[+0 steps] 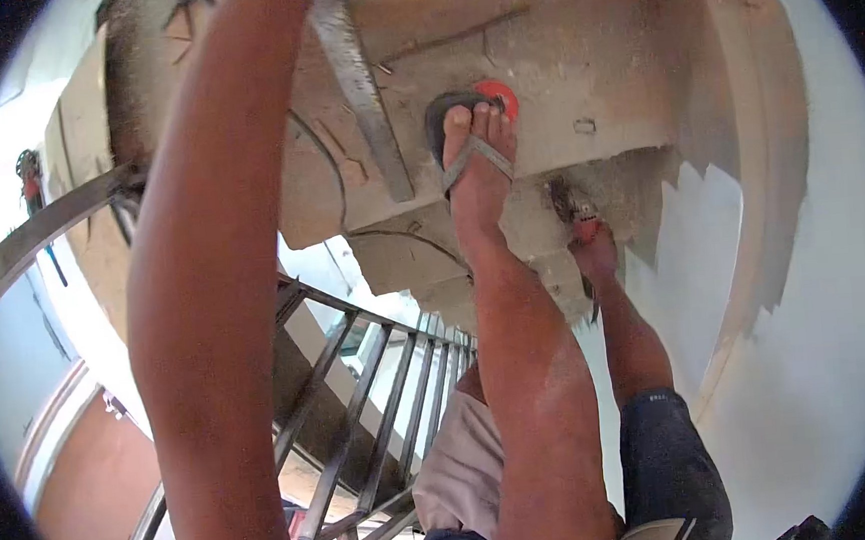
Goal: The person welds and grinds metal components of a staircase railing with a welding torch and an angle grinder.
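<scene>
My left arm (215,245) reaches up across the left of the view, and its hand is out of frame past the top edge. Close beside that wrist, a flat grey metal bar (365,99) slants down over the concrete step. My right hand (600,250), small and low beside the stair, is closed around a red and dark tool (582,221) whose kind I cannot tell. My foot (480,156) stands in a dark flip-flop (439,119) on the step, with a red round thing (502,92) at its toes.
A metal railing (362,410) with several bars runs along the stair's open left side. A dark cable (341,186) trails over the step edge. Patchily plastered wall (799,345) rises at right. A thin rod (457,40) lies on the upper step.
</scene>
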`<state>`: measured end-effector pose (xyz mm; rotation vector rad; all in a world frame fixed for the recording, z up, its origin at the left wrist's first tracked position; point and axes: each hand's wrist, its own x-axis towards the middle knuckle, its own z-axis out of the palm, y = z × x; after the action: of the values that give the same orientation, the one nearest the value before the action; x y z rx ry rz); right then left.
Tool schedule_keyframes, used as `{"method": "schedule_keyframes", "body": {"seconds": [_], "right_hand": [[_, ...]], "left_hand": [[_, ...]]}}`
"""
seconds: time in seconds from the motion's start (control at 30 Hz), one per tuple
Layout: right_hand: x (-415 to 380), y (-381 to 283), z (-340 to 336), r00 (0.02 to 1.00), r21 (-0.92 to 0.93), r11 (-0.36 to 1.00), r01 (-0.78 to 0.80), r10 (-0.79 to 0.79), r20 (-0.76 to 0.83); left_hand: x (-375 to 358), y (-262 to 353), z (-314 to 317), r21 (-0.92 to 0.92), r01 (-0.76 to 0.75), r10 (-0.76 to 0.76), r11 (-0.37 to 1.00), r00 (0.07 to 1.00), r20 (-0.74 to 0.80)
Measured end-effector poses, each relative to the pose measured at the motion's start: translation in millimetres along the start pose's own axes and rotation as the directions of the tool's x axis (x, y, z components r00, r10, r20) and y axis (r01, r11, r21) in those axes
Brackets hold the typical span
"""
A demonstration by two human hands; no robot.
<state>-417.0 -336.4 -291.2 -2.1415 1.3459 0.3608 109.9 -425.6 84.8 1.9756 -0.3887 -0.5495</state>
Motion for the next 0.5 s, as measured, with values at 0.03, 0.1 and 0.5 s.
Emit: {"method": "schedule_keyframes", "body": {"seconds": [0.03,0.1,0.5], "right_hand": [[-16.8,-17.4,-23.5,0.995,0.125,0.988,-0.090,0.085,0.044],[-36.1,8.0,-18.9,0.978,0.533,0.820,-0.208,0.159,0.137],[-109.9,-80.5,-286.6,0.990,0.987,0.110,-0.120,0.090,0.110]], "left_hand": [[18.6,-3.4,-32.2,-0.275,0.131,-0.023,0.952,0.930,0.366],[-9.4,-10.0,27.5,0.161,-0.133,0.178,0.978,0.932,-0.314],[13.3,-90.6,27.0,0.284,-0.208,0.282,0.936,0.926,-0.251]]}}
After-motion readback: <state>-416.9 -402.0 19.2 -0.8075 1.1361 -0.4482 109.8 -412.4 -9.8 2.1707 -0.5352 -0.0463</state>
